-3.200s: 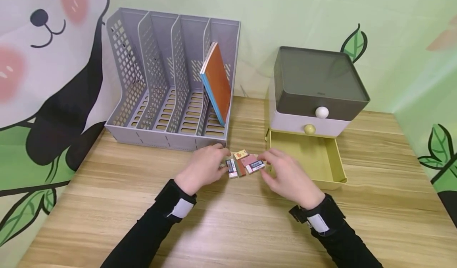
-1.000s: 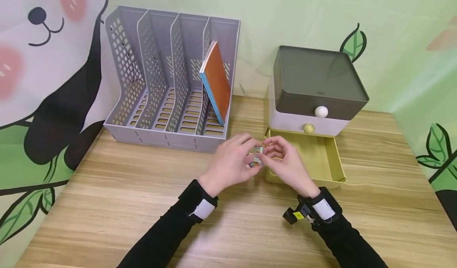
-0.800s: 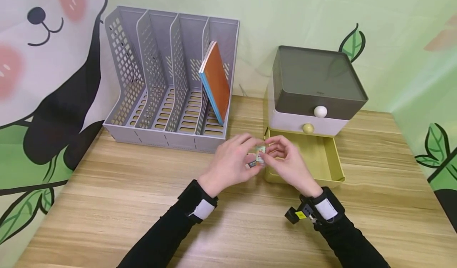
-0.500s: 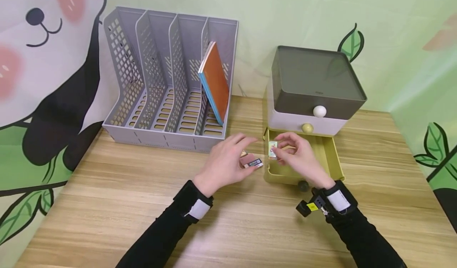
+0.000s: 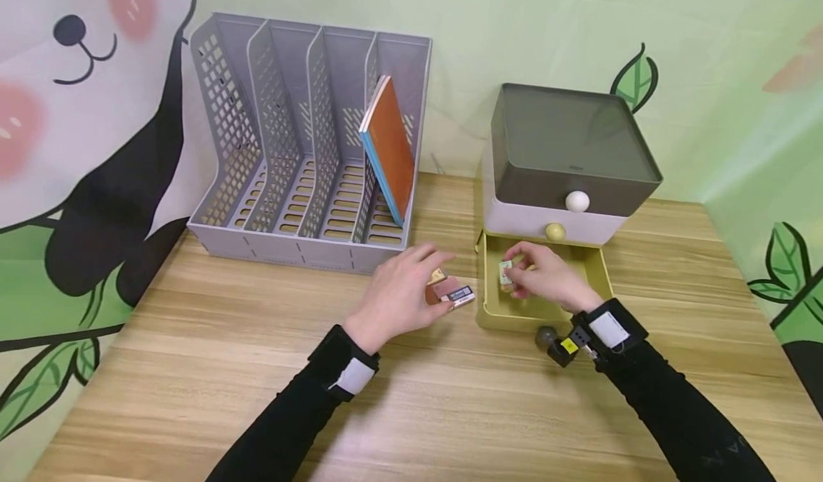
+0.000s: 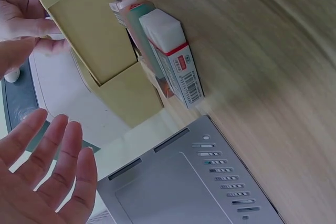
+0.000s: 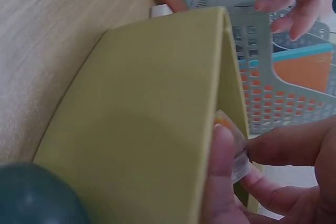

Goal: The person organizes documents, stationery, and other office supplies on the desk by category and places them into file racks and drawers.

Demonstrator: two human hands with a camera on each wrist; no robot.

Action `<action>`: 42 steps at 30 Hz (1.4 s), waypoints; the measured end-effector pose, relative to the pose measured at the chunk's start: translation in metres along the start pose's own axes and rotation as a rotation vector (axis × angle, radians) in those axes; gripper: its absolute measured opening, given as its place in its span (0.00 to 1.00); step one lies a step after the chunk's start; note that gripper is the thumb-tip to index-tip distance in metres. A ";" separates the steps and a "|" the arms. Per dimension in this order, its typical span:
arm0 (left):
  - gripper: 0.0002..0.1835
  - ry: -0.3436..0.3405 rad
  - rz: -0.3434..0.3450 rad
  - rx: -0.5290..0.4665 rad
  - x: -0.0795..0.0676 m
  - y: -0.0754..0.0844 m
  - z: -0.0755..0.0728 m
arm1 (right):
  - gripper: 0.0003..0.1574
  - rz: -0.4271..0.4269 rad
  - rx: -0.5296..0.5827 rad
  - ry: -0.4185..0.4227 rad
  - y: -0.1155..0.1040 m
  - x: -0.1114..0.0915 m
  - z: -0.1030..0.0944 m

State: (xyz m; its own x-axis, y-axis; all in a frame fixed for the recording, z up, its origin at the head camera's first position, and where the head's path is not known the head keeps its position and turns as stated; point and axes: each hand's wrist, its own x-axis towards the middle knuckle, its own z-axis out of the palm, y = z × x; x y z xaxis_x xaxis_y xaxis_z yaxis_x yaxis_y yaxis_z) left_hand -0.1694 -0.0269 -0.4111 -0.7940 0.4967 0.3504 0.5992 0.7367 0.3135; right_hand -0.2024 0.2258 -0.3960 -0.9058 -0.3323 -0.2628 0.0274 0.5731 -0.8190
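Note:
In the head view my right hand reaches into the pulled-out yellow drawer and pinches a small pale-green and white eraser between thumb and fingers. The right wrist view shows a barcode on this eraser, just behind the drawer's front wall. My left hand has its fingers spread, loosely bent, beside several erasers on the table. Among these are a black-and-white sleeved eraser, a pink one and a yellow one. A white eraser with a barcode sleeve shows in the left wrist view.
Behind my left hand stands a grey file rack with orange and blue notebooks in its right slot. The drawer belongs to a stacked drawer box with round knobs. All stand on a wooden table before a panda-print backdrop.
My right hand has carried the pinched eraser rightward from beside my left hand into the drawer. My left hand has drawn back slightly left, uncovering more of the erasers on the table.

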 end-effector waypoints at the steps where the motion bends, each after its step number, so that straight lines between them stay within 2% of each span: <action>1: 0.36 -0.004 -0.003 -0.004 0.000 0.000 0.000 | 0.17 0.002 -0.010 -0.012 0.001 0.001 0.000; 11: 0.36 -0.028 -0.027 -0.013 -0.003 -0.004 -0.001 | 0.19 -0.006 -0.019 -0.061 0.004 0.012 0.007; 15: 0.36 -0.024 -0.025 -0.022 -0.004 -0.004 -0.001 | 0.20 -0.047 -0.139 -0.012 0.007 0.015 0.010; 18: 0.36 -0.024 -0.027 -0.024 -0.004 -0.005 -0.001 | 0.22 -0.051 -0.250 0.030 0.009 0.016 0.011; 20: 0.36 -0.025 -0.026 -0.023 -0.004 -0.005 -0.001 | 0.24 -0.041 -0.278 0.034 0.009 0.015 0.010; 26: 0.34 -0.027 -0.033 -0.012 -0.006 -0.008 -0.001 | 0.28 -0.023 -0.263 0.009 0.010 0.015 0.011; 34: 0.33 -0.030 -0.046 -0.014 -0.008 -0.008 0.000 | 0.33 -0.091 -0.324 -0.040 0.012 0.019 0.013; 42: 0.35 -0.038 -0.053 -0.030 -0.012 -0.013 -0.001 | 0.33 -0.125 -0.217 -0.063 0.013 0.019 0.015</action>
State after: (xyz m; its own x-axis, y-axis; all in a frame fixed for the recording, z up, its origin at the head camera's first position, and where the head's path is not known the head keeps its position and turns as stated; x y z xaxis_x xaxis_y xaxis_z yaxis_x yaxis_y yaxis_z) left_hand -0.1674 -0.0425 -0.4188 -0.8276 0.4751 0.2990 0.5587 0.7485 0.3571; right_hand -0.2125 0.2154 -0.4191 -0.8681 -0.4528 -0.2035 -0.1805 0.6697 -0.7203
